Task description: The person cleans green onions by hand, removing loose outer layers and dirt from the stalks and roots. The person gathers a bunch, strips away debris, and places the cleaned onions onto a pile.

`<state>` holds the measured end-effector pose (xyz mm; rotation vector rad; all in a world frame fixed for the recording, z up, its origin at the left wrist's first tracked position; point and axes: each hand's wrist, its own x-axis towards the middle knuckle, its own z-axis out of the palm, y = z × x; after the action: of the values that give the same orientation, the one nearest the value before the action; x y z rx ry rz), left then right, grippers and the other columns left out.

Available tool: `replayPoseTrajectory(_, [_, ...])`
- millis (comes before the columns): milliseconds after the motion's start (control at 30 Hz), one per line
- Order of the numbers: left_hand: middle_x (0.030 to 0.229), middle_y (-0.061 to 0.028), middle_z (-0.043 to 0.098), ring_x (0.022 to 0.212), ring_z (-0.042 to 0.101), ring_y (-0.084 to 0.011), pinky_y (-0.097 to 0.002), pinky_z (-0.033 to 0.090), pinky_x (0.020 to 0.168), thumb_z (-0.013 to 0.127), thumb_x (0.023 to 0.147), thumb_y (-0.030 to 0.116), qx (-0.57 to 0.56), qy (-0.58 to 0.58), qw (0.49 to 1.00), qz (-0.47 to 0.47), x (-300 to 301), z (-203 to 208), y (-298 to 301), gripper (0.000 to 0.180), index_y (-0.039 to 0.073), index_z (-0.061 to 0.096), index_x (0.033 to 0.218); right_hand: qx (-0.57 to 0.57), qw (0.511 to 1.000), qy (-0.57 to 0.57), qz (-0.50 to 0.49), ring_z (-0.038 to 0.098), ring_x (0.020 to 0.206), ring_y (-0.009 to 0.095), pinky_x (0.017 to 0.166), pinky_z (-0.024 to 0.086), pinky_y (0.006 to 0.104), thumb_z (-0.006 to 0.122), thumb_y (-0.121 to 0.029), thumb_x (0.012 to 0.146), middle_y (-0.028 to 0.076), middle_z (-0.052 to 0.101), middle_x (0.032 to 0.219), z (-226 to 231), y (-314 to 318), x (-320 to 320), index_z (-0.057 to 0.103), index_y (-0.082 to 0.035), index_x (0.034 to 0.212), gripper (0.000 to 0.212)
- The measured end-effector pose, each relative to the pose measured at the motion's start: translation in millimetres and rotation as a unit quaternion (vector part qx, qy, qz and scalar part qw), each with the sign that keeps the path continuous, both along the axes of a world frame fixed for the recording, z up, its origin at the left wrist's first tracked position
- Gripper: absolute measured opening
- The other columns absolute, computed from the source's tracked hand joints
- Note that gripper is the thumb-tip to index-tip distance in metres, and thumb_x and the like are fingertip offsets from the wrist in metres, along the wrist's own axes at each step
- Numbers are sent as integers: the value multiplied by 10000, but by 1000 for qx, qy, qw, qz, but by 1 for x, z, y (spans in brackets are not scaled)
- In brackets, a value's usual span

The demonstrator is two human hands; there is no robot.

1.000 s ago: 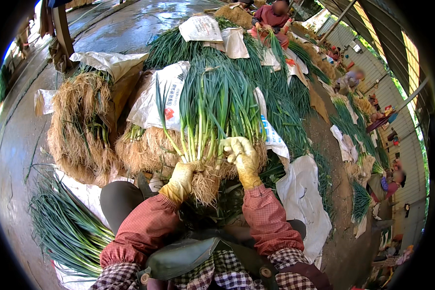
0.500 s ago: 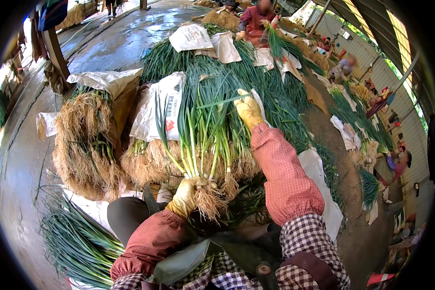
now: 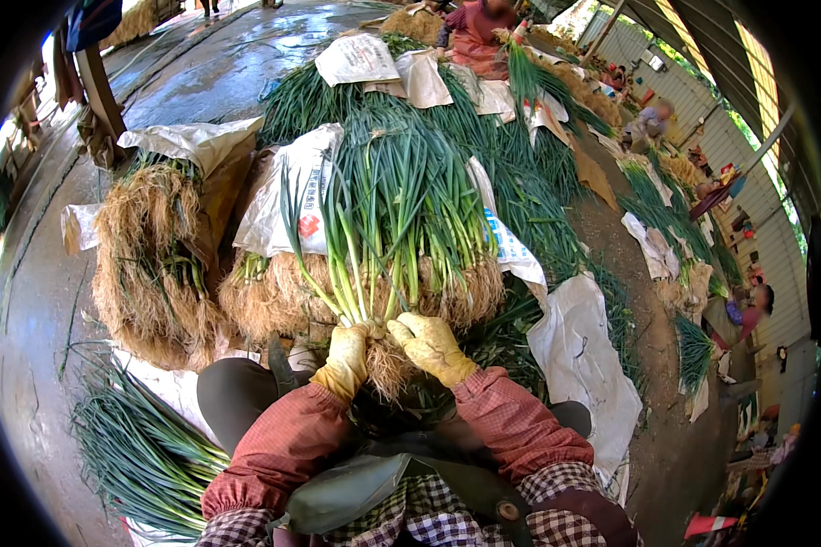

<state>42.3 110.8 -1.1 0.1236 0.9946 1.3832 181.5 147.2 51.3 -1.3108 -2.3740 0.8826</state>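
Note:
My left hand (image 3: 345,361), in a yellow glove, is closed round the white base of a bunch of green onions (image 3: 348,260). The leaves fan away from me over a larger heap, and pale roots (image 3: 389,369) hang below the grip. My right hand (image 3: 431,347), gloved alike, is at the same bunch's base from the right, its fingers bent against the stalks; its fingertips are partly hidden. Under and behind the bunch lie more green onions (image 3: 456,219) with thick tan roots (image 3: 465,292).
A stack of rooty bundles (image 3: 150,260) under a white sack stands at the left. Loose green onions (image 3: 146,447) lie by my left knee. White sacks (image 3: 588,365) cover parts of the heap and ground at right. Another person (image 3: 479,41) sits beyond the heap; others are farther right.
My right hand has come down from the leaves to the base of the bunch, beside my left hand. The left hand keeps its hold. My view has shifted slightly.

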Motion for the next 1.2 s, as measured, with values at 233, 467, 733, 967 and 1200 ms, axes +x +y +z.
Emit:
replayPoseTrajectory(233, [667, -105, 594, 504, 557, -181, -254, 440, 439, 546, 754, 1, 11, 34, 999, -13, 3, -6, 2, 88, -46, 571, 825, -215, 972, 94, -8, 523, 524, 136, 410, 453, 258, 531, -216, 855, 51, 561, 769, 22, 82, -31, 501, 8, 1131, 357])
replayPoseTrajectory(467, [731, -156, 560, 580, 581, -268, -345, 521, 516, 461, 743, -41, 9, -207, 978, 11, -14, -12, 4, 128, -58, 497, 864, -338, 912, 56, 225, 598, 742, 181, 629, 493, 266, 513, -142, 870, 121, 621, 915, 79, 43, -19, 570, 8, 998, 205])
replayPoseTrajectory(733, [761, -154, 578, 602, 601, -272, -359, 535, 530, 463, 779, -18, -3, -132, 991, 4, -4, -2, 8, 151, -40, 492, 925, 197, 874, -134, -423, 589, 916, 280, 812, 443, 304, 575, -324, 816, 227, 567, 1077, 87, 123, 161, 244, -86, 1366, 685])
replayPoseTrajectory(967, [756, -132, 591, 602, 584, -228, -306, 502, 545, 521, 791, 27, -1, -134, 986, -97, 0, 14, -4, 176, -32, 542, 955, -224, 950, 163, -145, 577, 719, 144, 578, 488, 276, 575, -226, 845, 74, 611, 902, -15, 26, -5, 533, -19, 1099, 330])
replayPoseTrajectory(1200, [734, -120, 610, 609, 599, -201, -289, 501, 533, 564, 782, 4, 12, -44, 996, -80, 0, 43, -14, 78, -52, 594, 827, -271, 899, 306, -159, 548, 569, 115, 534, 458, 263, 517, -224, 887, 38, 570, 634, -32, 47, -7, 542, 41, 952, 275])
